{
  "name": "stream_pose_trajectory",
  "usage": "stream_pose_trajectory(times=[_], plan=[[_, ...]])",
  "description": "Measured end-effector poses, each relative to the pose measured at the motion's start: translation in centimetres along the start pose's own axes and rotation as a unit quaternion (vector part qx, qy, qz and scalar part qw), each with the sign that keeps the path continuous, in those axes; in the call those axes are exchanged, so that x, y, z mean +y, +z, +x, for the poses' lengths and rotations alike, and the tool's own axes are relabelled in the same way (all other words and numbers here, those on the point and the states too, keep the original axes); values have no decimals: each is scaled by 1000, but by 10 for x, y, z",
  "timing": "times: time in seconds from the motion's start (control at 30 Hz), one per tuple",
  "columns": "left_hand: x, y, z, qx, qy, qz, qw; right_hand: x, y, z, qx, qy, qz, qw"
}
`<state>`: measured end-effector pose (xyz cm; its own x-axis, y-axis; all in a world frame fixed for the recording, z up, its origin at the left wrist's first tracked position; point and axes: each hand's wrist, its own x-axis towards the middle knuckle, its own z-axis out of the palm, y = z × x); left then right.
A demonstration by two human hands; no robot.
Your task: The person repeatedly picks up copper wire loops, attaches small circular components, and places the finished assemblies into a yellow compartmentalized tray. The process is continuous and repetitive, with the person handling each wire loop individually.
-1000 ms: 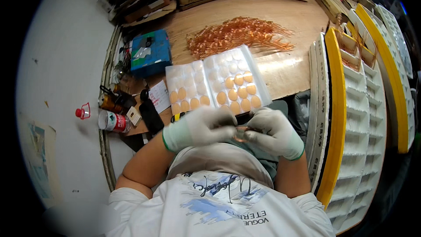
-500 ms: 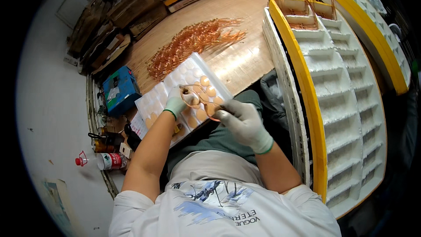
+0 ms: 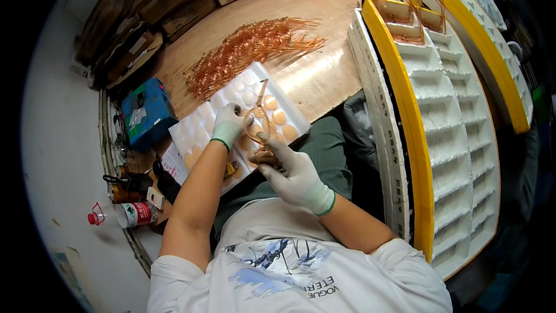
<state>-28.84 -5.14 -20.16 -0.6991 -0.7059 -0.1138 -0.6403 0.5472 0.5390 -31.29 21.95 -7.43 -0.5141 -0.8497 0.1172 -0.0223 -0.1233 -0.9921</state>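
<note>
In front of me I hold a copper-coloured wire eyeglass frame [image 3: 260,99] over a white tray [image 3: 296,107]. My right hand [image 3: 301,181], in a pale glove, is closed round its near end. Bent fingers of my left hand [image 3: 229,124], gloved too, pinch at the rim on the left side; whether a lens is between them is too small to tell. Round amber lenses [image 3: 279,117] sit in several of the tray's pockets, while others look white. A small yellow and dark item [image 3: 231,168] lies on the tray below my left wrist.
Beyond the tray a heap of copper-coloured frames [image 3: 249,46] lies on the wooden table [image 3: 336,40]. At my right stands a white divided box [image 3: 446,139] with a yellow edge, frames in its far compartments. A blue box [image 3: 147,115] and a bottle [image 3: 136,214] are at left.
The eyeglass frame has turned, one end now pointing up and away. My right hand has moved left and nearer to me, while my left hand has shifted slightly left.
</note>
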Motion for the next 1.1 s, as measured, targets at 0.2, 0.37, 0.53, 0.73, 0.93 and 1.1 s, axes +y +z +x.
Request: stream_pose_trajectory(times=[0.2, 0.37, 0.53, 0.73, 0.93, 1.1], plan=[[33, -31, -14, -51, -53, -82, 994, 3, 9, 8, -4, 0, -33, 999], [15, -50, -52, 34, 15, -280, 959, 4, 9, 6, 13, -29, -44, 999], [35, -106, -165, -161, -29, -584, 795, -5, 17, 11, -69, 92, -37, 993], [37, -104, -195, -51, -5, -512, 858, 1, 52, 15, -93, 121, 41, 987], [24, -116, -206, -144, -20, -668, 730, -12, 40, 19, -222, 190, 99, 951], [33, -133, -208, -155, -25, -625, 765, -27, 41, 25, -226, 157, -91, 957]])
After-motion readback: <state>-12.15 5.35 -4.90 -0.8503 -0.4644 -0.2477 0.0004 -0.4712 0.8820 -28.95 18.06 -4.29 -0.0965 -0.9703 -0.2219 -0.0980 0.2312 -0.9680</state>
